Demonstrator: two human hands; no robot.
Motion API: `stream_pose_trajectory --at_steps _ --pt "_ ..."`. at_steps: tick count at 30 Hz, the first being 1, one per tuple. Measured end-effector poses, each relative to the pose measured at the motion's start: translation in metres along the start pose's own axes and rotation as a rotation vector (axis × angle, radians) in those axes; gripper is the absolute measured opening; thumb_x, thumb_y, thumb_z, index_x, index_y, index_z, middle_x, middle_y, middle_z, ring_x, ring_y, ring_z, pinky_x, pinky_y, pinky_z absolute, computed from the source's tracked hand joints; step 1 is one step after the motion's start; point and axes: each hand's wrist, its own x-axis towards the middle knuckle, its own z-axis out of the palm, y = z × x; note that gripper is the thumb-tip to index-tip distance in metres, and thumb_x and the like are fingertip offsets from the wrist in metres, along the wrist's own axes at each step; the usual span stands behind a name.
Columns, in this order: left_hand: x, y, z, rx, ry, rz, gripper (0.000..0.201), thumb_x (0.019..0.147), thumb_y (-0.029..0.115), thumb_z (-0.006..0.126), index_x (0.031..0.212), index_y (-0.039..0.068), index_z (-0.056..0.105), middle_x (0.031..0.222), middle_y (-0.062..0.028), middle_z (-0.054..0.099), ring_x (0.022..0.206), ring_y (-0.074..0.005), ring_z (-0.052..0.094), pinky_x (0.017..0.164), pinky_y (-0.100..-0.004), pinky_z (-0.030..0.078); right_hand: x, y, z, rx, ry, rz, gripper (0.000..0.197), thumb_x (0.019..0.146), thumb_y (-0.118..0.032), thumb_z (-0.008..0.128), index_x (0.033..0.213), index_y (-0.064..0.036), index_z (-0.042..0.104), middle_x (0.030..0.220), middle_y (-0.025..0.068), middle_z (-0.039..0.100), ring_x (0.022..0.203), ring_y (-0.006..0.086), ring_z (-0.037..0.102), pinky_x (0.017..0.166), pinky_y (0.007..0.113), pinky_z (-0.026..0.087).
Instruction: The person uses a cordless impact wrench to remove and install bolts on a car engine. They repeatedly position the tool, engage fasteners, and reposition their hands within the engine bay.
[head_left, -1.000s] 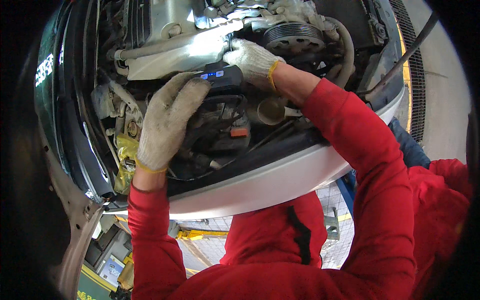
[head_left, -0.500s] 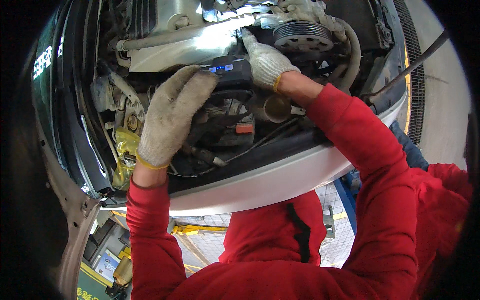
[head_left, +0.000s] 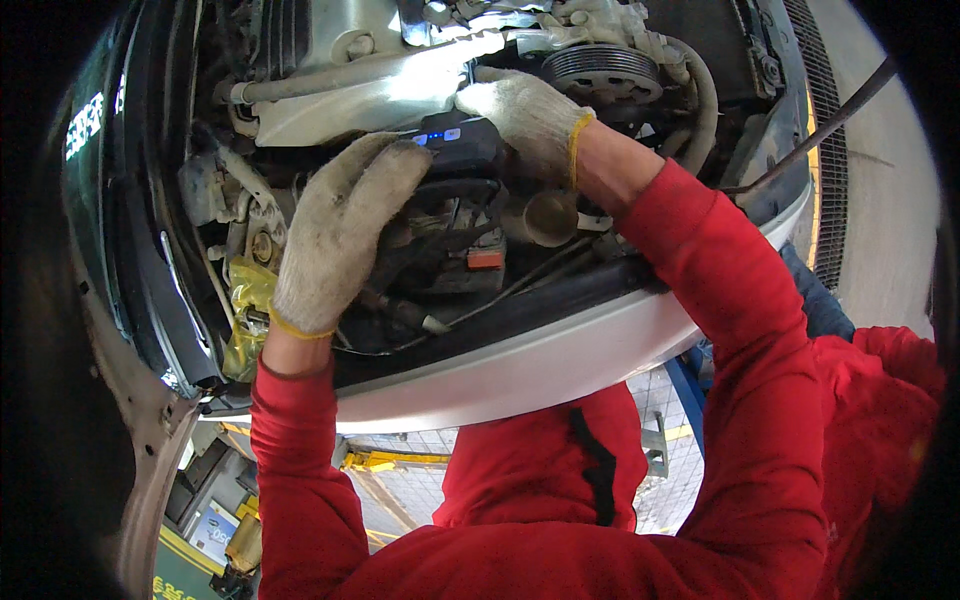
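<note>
A black boxy device (head_left: 458, 148) with a row of small blue lights sits over the front part of the engine bay; its exact kind is unclear. My left hand (head_left: 345, 225), in a white knit glove, is closed against its left side, fingertips curled at its edge. My right hand (head_left: 525, 120), gloved alike, is just beyond and right of the device. Its fingers bend leftward beside a brightly lit pale engine cover (head_left: 350, 115); what they grip is hidden. A ribbed black pulley (head_left: 603, 75) lies right of that hand.
A thick hose (head_left: 365, 75) crosses the engine. Near my left wrist lies crumpled yellow plastic (head_left: 250, 300). The white front bumper (head_left: 520, 365) curves between me and the engine bay. At right a dark cable (head_left: 820, 135) hangs, and another person's red sleeve (head_left: 890, 400) shows.
My right hand has shifted left, closer to the device, and its fingers went from stretched away from me to bent leftward. My left hand and the device have barely moved.
</note>
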Motion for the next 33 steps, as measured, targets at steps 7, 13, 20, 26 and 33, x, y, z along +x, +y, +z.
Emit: stream_pose_trajectory --at_steps 7,13,20,26,33 --pt "-0.008 -0.001 0.003 -0.257 -0.002 -0.242 0.027 0.096 0.011 0.061 0.120 0.001 0.067 0.120 -0.0199 0.066 0.105 -0.0318 0.067 0.092 -0.0370 0.054 0.004 -0.017 0.011 0.154 0.091 0.433 0.049 0.091 -0.015 0.059 0.138 -0.0003 0.052 0.115 0.0259 0.068 0.111 0.0391 0.066 0.098 0.043 0.052" --pt "-0.011 -0.018 0.001 0.170 0.019 0.219 0.035 0.090 0.002 0.061 0.124 0.005 0.067 0.124 -0.0198 0.065 0.110 -0.0354 0.066 0.095 -0.0402 0.054 -0.007 -0.021 0.011 0.287 -0.086 0.679 0.062 0.096 -0.019 0.049 0.153 0.0008 0.034 0.121 0.0348 0.063 0.114 0.0453 0.064 0.100 0.049 0.050" --pt "-0.013 -0.014 0.002 0.076 0.009 0.092 0.035 0.090 0.004 0.061 0.124 0.006 0.067 0.125 -0.0188 0.065 0.112 -0.0344 0.065 0.096 -0.0401 0.054 0.003 -0.020 -0.023 0.312 -0.038 0.359 0.033 0.098 -0.018 0.051 0.125 -0.0026 0.060 0.098 0.0182 0.070 0.088 0.0263 0.069 0.081 0.038 0.055" --pt "-0.010 -0.012 0.000 -0.031 -0.012 0.030 0.035 0.092 0.003 0.061 0.126 0.007 0.066 0.127 -0.0191 0.064 0.114 -0.0353 0.064 0.096 -0.0407 0.054 -0.002 -0.010 -0.022 0.309 0.251 0.031 0.019 0.094 -0.011 0.060 0.107 -0.0027 0.069 0.088 0.0103 0.072 0.079 0.0196 0.070 0.071 0.032 0.057" --pt "-0.015 -0.024 0.002 0.239 0.046 0.255 0.042 0.087 -0.001 0.060 0.127 0.008 0.065 0.127 -0.0193 0.064 0.114 -0.0359 0.064 0.096 -0.0409 0.054 -0.002 -0.021 0.014 0.380 0.095 0.593 0.057 0.100 -0.024 0.048 0.147 0.0063 0.038 0.116 0.0319 0.067 0.108 0.0437 0.067 0.098 0.049 0.052"
